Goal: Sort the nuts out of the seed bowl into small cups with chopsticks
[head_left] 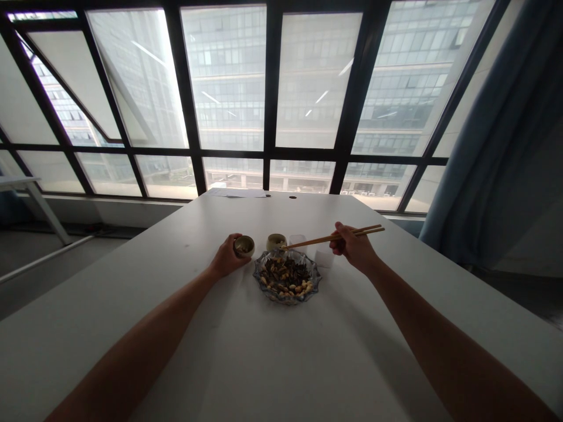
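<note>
With the bowl's middle as our clock centre and twelve toward the windows (233, 76), the white bench (281, 357) runs away from us, papers (240, 193) lying at its far end near eleven. The scalloped glass bowl (288, 300) sits on it, holding dark seeds (281, 271) toward twelve and paler nuts (303, 288) from about four to seven.

Our left hand (226, 257), at ten, has its grip curled round a small cup (244, 247) with a few bits inside. Our right hand (354, 249), at two, has its grip pinching wooden chopsticks (325, 240); their tips point toward nine and reach the bowl's far rim beside the second cup (277, 241). We cannot tell whether the tips pinch anything. That cup stands at eleven and seems to hold a little too. Two clear containers (298, 241) stand near one and two.

As we judge it, most pieces lie in the bowl, seeds and nuts only partly apart, with small amounts in the cups.
</note>
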Available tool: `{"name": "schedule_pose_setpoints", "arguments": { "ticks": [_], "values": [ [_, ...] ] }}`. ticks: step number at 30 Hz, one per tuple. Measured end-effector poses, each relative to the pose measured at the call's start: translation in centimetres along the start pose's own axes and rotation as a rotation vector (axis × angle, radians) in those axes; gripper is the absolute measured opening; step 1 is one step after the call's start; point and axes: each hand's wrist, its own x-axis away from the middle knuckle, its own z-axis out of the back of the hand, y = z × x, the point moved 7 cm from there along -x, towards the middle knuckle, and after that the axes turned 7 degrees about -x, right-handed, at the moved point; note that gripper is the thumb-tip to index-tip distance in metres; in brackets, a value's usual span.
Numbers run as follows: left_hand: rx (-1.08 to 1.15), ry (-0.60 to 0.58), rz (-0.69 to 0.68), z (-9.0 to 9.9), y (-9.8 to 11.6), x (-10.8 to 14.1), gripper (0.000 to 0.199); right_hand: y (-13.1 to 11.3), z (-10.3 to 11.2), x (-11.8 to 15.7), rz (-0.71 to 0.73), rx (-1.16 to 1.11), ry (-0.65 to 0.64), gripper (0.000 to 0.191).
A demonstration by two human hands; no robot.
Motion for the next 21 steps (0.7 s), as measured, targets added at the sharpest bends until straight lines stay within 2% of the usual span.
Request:
{"name": "schedule_pose_setpoints", "arguments": {
  "ticks": [8,21],
  "values": [
    [0.017,0.003,-0.018,0.33,0.86,0.1,0.071,0.06,0.28,-0.11,-0.002,0.02,0.006,0.055],
    [0.027,-0.021,-0.007,0.37,1.01,0.1,0.071,-0.07,0.28,-0.05,0.0,0.023,-0.001,0.055]
  ]
}}
